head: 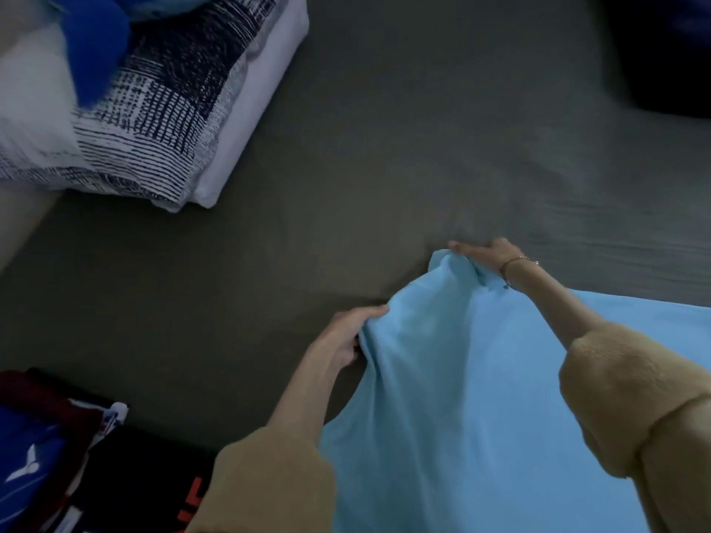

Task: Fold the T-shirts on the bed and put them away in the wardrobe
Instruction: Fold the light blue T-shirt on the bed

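Light-blue T-shirt point(481, 398) (bunched) on dark bed point(346, 148)

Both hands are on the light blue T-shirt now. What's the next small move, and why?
Probably draw the two hands apart and lay the light blue T-shirt flat on the bed. The left hand and right hand each pinch its far edge, the cloth between them is bunched and creased, and bare sheet lies ahead of it. It needs to be flat before a fold.

Dim, bluish cast; motion blur throughout.
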`<move>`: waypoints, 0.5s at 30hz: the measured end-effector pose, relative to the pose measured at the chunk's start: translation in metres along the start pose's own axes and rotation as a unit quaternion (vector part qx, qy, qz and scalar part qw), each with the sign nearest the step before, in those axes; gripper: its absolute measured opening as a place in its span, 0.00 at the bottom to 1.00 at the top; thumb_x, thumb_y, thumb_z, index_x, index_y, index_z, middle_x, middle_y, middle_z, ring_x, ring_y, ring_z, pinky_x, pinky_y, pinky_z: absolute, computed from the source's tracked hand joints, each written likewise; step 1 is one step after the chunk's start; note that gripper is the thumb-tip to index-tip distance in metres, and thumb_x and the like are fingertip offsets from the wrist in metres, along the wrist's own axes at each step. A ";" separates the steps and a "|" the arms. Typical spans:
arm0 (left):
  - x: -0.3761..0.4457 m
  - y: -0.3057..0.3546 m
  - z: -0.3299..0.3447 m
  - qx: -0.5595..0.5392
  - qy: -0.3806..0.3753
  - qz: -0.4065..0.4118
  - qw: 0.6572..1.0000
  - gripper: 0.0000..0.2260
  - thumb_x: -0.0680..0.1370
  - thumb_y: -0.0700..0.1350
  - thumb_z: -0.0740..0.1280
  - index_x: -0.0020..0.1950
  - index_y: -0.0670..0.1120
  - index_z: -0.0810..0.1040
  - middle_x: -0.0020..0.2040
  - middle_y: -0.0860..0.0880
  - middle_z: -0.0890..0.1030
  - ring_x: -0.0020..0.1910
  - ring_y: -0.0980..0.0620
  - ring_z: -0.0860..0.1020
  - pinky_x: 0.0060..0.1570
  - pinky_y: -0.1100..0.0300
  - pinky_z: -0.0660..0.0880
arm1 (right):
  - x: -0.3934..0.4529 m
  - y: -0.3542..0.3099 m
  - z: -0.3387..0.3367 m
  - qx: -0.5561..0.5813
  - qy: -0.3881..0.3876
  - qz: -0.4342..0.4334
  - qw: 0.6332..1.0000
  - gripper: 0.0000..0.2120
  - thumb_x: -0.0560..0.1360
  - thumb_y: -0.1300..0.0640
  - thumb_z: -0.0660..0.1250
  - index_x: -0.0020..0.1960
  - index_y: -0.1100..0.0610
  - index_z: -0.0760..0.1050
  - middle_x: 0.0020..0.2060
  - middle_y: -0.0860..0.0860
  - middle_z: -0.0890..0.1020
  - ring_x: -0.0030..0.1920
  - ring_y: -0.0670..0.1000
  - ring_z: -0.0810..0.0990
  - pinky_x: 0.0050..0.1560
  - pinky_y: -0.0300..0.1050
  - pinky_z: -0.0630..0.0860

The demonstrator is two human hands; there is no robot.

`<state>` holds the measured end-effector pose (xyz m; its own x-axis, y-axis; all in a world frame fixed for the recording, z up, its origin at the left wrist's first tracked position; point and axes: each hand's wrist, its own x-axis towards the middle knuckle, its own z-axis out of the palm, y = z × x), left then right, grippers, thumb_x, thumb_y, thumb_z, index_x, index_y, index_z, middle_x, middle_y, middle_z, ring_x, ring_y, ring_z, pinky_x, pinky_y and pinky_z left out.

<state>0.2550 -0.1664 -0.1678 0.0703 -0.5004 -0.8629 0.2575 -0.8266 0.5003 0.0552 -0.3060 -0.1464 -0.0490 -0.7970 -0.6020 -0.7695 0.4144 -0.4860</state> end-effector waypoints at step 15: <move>0.015 0.052 -0.014 0.279 -0.030 0.054 0.958 0.17 0.72 0.47 0.73 0.59 0.47 0.78 0.56 0.53 0.80 0.58 0.53 0.75 0.59 0.57 0.71 | 0.019 -0.028 -0.014 0.013 -0.150 -0.155 0.976 0.05 0.76 0.54 0.67 0.46 0.55 0.77 0.42 0.47 0.80 0.46 0.50 0.79 0.37 0.35 0.75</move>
<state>0.2833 -0.2138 -0.1558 0.0075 -0.5917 -0.8061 -0.3044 -0.7693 0.5618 0.0672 -0.3386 -0.1350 0.3754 -0.7221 -0.5810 -0.7016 0.1883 -0.6872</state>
